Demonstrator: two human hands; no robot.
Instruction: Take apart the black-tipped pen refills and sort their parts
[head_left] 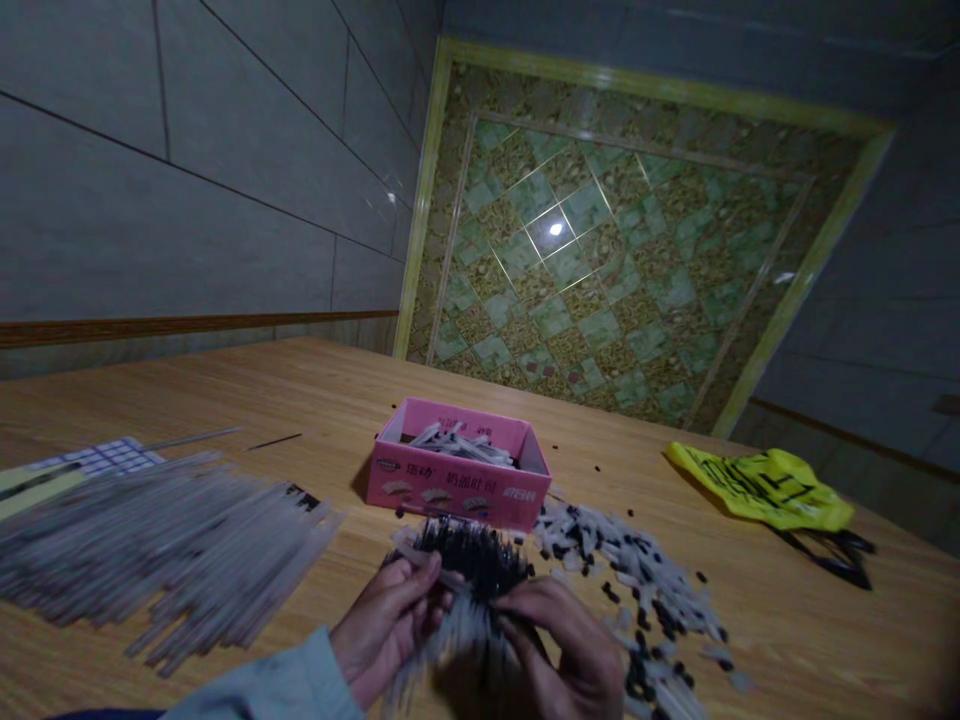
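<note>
My left hand [401, 615] pinches a small whitish translucent piece [424, 560] between thumb and fingers. Close beside it on the right, my right hand [559, 640] has its thumb and index finger pressed together; whatever sits at their tips is too small and blurred to name. Around and behind both hands lies a bundle of thin black-tipped sticks [476, 555], partly covered by the fingers. Just beyond the bundle stands an open pink box [457, 485] holding whitish pieces [465, 445].
A wide pile of long translucent tubes [172, 550] lies at the left, near a checked cloth [112, 457]. Small white and black pieces [637, 570] are scattered to the right. Farther right is a yellow bag [765, 487] with black straps. Tiled walls border the wooden table [300, 380].
</note>
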